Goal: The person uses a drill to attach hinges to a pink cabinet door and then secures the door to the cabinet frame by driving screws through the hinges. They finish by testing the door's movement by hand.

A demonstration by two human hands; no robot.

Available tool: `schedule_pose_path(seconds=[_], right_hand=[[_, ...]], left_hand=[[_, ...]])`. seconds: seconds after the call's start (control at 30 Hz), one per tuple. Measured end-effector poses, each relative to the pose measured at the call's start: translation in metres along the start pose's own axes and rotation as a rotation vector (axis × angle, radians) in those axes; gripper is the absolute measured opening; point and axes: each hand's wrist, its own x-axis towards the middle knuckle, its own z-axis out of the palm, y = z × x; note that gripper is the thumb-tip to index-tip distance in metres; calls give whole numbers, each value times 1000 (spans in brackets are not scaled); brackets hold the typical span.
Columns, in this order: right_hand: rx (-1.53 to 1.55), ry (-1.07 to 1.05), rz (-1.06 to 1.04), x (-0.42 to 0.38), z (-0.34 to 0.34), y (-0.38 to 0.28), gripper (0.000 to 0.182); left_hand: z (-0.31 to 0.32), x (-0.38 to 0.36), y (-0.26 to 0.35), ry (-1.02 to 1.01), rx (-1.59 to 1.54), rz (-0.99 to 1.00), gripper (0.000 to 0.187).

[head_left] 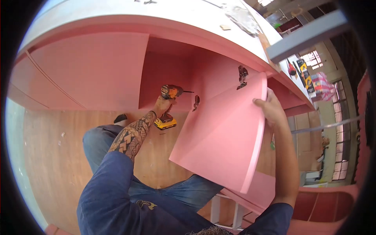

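My left hand (163,105) is wrapped round the grip of a yellow-and-black cordless drill (171,91). Its thin bit points right, close to the lower hinge (196,103). A pink cabinet door (223,133) stands swung out from the pink cabinet (168,58), joined to it by that hinge and an upper hinge (242,77). My right hand (270,107) grips the door's outer edge, thumb on the near face and the other fingers behind it. Whether the bit touches a screw is too small to tell.
A white top (188,11) runs above the cabinet, with plastic wrap (243,18) and small scraps on it. A grey bar (309,35) crosses at the upper right. Tools and a checked pink bag (323,86) lie beyond. Below is a wood-look floor (62,145); pink panels stand at the lower right.
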Motion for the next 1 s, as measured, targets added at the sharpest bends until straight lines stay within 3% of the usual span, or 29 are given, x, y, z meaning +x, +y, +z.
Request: schedule_pose_path(seconds=[0.17,0.27,0.33,0.43,0.57,0.67,0.8,0.9,1.0], right_hand=[[-93,121,143,77,-19,17,48],[-256,98,161,107,-42,31,35],[-290,128,157,100,-31,14,37],[-559,242,163,86,-4,-22,48],[-664,190,244,77,1,-35,52],[-768,311,265,68,9,-40,71],[-850,264,277,75,-8,-31,80],[-919,325,249,74,-12,-24,105],[-949,331,308,69,2,-38,112]], left_hand=[[-16,44,-60,-80,-330,-178,12],[-20,61,-84,-105,-377,-300,13],[-21,73,-99,-123,-406,-319,13],[-23,85,-119,-136,-430,-326,14],[-23,92,-134,-128,-464,-313,18],[-24,88,-134,-119,-512,-356,17],[-23,95,-152,-110,-556,-349,15],[-22,96,-160,-73,-585,-354,13],[-18,102,-172,-117,-686,-344,12]])
